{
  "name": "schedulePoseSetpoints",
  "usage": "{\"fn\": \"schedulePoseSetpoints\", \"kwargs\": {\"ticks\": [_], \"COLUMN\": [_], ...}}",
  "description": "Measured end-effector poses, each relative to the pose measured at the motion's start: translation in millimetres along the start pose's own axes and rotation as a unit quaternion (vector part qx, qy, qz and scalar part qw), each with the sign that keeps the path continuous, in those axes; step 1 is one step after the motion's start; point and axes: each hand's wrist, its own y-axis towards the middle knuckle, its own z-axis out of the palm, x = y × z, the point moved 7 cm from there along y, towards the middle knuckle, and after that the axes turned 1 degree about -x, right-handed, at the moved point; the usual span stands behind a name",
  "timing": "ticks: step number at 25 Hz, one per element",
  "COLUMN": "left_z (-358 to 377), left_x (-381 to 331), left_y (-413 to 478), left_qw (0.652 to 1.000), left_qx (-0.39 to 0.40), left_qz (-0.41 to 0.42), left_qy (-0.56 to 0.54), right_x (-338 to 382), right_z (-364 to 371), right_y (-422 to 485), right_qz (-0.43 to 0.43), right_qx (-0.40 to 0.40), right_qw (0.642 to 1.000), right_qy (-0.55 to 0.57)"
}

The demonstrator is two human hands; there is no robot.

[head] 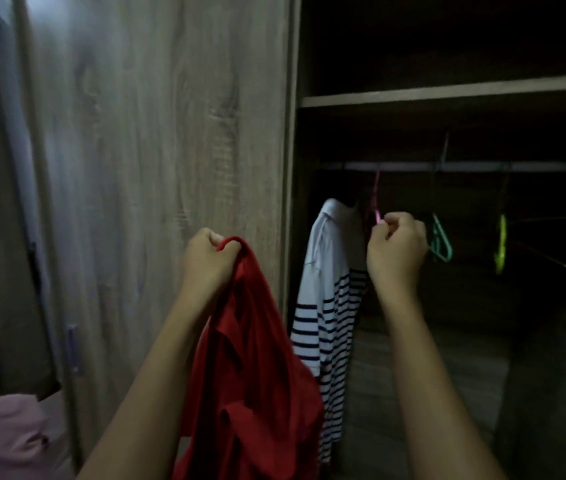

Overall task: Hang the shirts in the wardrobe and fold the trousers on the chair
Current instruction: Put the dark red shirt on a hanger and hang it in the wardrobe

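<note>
My left arm reaches up and forward, bare to past the elbow, and my left hand [210, 256] is closed in a tight fist around a bunch of the red shirt [257, 375], knuckles up and wrist slightly bent. My right arm is raised beside it, a little higher and farther forward. My right hand [395, 244] is curled shut, thumb and fingertips pinching the lower end of the pink hanger [376, 202].

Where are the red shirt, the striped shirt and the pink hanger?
Red shirt [253, 375], head view: middle of the hanging cloth.
Striped shirt [330, 289], head view: chest, at the top stripes.
Pink hanger [376, 195], head view: its neck, below the rail.
</note>
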Motion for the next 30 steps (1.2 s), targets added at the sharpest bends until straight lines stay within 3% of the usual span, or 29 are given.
{"fn": "schedulePoseSetpoints", "kwargs": {"ticks": [2, 7, 16, 21, 25, 30], "left_z": [10, 25, 34, 27, 21, 7], "left_x": [-5, -7, -6, -11, -11, -15], "left_y": [2, 5, 0, -6, -8, -7], "left_qw": [1.000, 1.000, 0.999, 0.999, 0.999, 1.000], "left_qx": [0.003, 0.013, 0.032, 0.025, 0.030, 0.005], "left_qz": [0.001, -0.009, -0.031, -0.022, -0.029, -0.012], "left_qy": [0.003, 0.003, 0.001, -0.001, -0.001, 0.004], "right_x": [-11, -56, -72, -93, -100, -81], "right_z": [17, 70, 91, 106, 104, 95], "right_y": [32, 79, 101, 96, 94, 81], "right_qz": [0.030, 0.168, 0.141, 0.180, 0.240, 0.201], "right_qx": [0.017, 0.157, 0.168, 0.246, 0.186, 0.132], "right_qw": [0.998, 0.959, 0.968, 0.949, 0.952, 0.971], "right_qy": [-0.058, -0.166, -0.119, -0.074, -0.040, 0.006]}}
